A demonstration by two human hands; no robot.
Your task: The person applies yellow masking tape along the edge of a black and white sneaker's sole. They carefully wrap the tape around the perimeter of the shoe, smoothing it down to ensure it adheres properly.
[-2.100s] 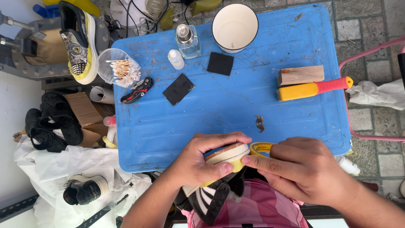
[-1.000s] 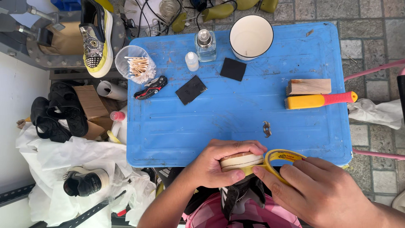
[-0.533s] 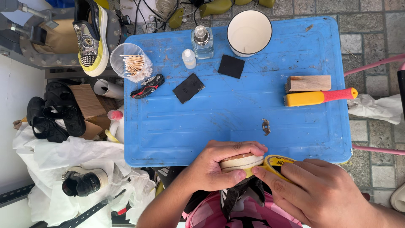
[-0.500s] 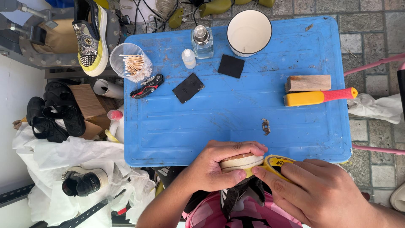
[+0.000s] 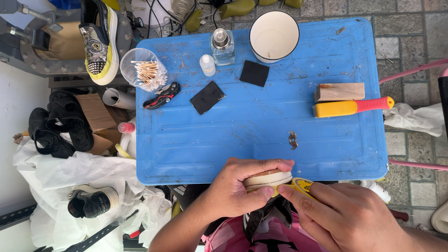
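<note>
My left hand [image 5: 235,189] grips the toe end of a shoe with a cream sole [image 5: 268,178], held just below the near edge of the blue table [image 5: 224,135]. A yellow roll of tape [image 5: 303,185] is pressed against the sole's right side by my right hand [image 5: 347,214], its fingers lying along the strip. The shoe's dark upper [image 5: 261,219] hangs over a pink surface [image 5: 261,238] beneath my hands.
On the table lie a wooden brush with a yellow and red handle [image 5: 347,106], two black pads [image 5: 207,97], a white mug [image 5: 274,35], a clear bottle [image 5: 222,45], a small dropper bottle [image 5: 207,65], a cup of cotton swabs [image 5: 142,69] and a folding knife [image 5: 162,96]. Shoes and bags sit on the left.
The view has shifted slightly. My hands stay at the table's near edge, and my right hand has slid a little along the sole with the tape.
</note>
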